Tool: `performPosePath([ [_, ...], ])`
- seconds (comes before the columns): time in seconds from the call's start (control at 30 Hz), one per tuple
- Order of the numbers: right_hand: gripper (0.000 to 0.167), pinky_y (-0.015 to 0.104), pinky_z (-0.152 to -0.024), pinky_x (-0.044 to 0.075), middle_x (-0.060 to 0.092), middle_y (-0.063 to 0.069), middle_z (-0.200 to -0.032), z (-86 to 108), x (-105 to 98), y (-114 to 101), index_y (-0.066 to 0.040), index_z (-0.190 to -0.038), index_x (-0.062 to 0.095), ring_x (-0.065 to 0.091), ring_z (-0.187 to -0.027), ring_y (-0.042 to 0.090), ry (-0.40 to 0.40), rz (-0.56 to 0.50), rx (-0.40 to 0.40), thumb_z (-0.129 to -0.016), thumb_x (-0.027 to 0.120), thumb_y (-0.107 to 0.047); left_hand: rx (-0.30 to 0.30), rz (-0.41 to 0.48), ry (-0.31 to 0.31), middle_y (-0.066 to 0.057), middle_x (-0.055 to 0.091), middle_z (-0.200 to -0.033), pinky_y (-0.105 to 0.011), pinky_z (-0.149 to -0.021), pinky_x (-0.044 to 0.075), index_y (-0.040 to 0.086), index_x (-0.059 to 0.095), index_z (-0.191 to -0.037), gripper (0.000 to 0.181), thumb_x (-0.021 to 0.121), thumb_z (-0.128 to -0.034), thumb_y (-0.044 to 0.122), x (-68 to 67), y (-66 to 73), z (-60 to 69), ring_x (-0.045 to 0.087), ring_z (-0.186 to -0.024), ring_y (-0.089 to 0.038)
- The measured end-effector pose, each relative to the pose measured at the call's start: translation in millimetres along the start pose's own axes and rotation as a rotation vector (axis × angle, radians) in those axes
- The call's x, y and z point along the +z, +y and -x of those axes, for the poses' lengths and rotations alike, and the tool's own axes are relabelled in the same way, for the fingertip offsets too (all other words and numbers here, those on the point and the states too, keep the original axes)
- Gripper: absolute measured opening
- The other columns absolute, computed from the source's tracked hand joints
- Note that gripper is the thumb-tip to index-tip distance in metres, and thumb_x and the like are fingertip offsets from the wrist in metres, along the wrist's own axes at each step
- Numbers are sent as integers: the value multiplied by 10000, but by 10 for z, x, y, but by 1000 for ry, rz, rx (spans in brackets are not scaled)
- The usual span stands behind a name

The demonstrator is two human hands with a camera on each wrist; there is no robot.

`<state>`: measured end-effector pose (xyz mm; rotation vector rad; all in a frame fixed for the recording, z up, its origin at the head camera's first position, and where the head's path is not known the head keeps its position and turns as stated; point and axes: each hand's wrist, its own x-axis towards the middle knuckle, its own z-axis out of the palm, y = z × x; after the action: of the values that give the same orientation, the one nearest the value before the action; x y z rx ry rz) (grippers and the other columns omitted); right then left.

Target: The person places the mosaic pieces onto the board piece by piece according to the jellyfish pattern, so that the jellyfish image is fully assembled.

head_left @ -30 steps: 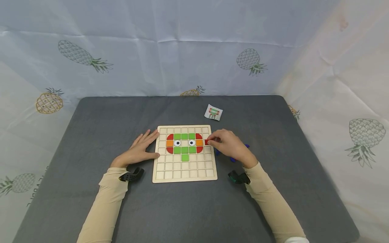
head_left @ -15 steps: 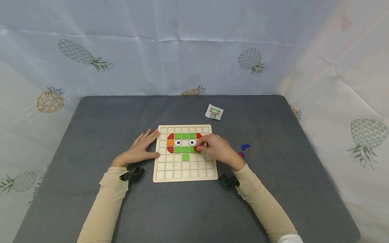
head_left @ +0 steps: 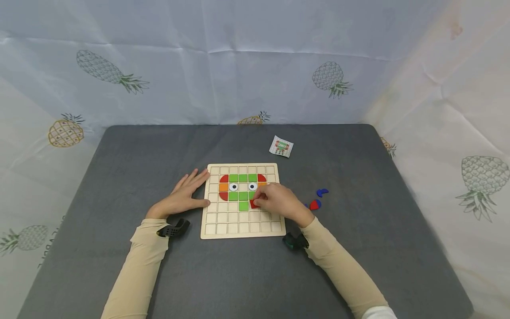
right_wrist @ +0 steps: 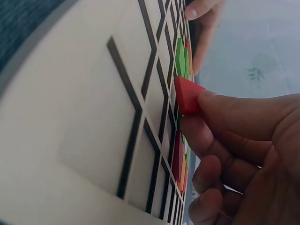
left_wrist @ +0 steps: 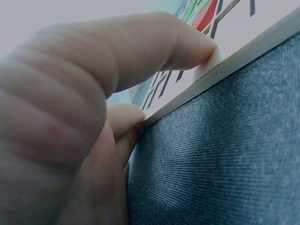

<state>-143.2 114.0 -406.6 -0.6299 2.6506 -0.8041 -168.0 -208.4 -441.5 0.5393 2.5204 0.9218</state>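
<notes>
A pineapple-print curtain (head_left: 255,84) backs the scene; a line of dark lettering (head_left: 45,248) at its left is too small to read. A grey-covered counter (head_left: 159,146) lies before it. Two arms in beige sleeves (head_left: 133,270) reach forward, converging on a wooden grid board (head_left: 244,235), which lies flat and carries green, red and orange tiles and two eye tiles.

The left hand (head_left: 179,198) is spread, fingers extended and thumb apart, tips touching the board's left edge; it grips nothing. The right hand (head_left: 280,200) is over the board's right half, thumb and index finger pinching a red tile, other fingers folded beneath. Black wristbands (head_left: 175,228) sit at both wrists.

A picture card (head_left: 281,146) beyond the board shows a small coloured figure on a grid. Loose blue pieces (head_left: 322,192) and a red piece (head_left: 315,204) lie right of the board. The pinched red tile (right_wrist: 187,96) is tilted, just right of the lowest green tile (head_left: 243,206); contact with the board cannot be confirmed.
</notes>
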Motion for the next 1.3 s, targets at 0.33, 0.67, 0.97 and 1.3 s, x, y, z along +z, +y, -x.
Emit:
performPosePath([
  [0.33, 151, 239, -504, 391, 657, -93, -695, 13, 55, -52, -188, -838, 766, 522, -569, 101, -8, 50, 123, -952, 707, -267, 1, -5, -3, -84, 86, -1727, -570, -1272, -73, 154, 147, -1646, 977, 721, -904, 429, 2, 9, -12, -69, -1603, -328],
  [0.67, 200, 249, -493, 389, 638, -82, -683, -8, 84, -53, -203, -783, 730, 525, -564, 116, -15, 91, 153, -955, 708, -303, -5, -10, -4, -93, 89, -1726, -566, -1274, -74, 143, 150, -1645, 981, 726, -901, 420, -4, 31, -15, -68, -1603, -331],
  [0.97, 166, 246, -493, 344, 597, -35, -737, 60, -88, 23, -163, -1006, 677, 494, -576, 113, 56, 27, 113, -957, 705, -319, -3, 0, -6, -91, 79, -1727, -572, -1272, -77, 153, 147, -1646, 978, 725, -905, 424, -9, 16, 2, -72, -1602, -334],
  [1.3, 213, 270, -624, 498, 680, -17, -938, 446, -548, 397, -96, -1166, 710, 566, -770, 129, 115, -46, -28, -991, 669, -209, -10, 0, -4, -96, 78, -1727, -572, -1271, -83, 149, 149, -1645, 981, 730, -902, 418, -6, 10, 4, -75, -1602, -334],
])
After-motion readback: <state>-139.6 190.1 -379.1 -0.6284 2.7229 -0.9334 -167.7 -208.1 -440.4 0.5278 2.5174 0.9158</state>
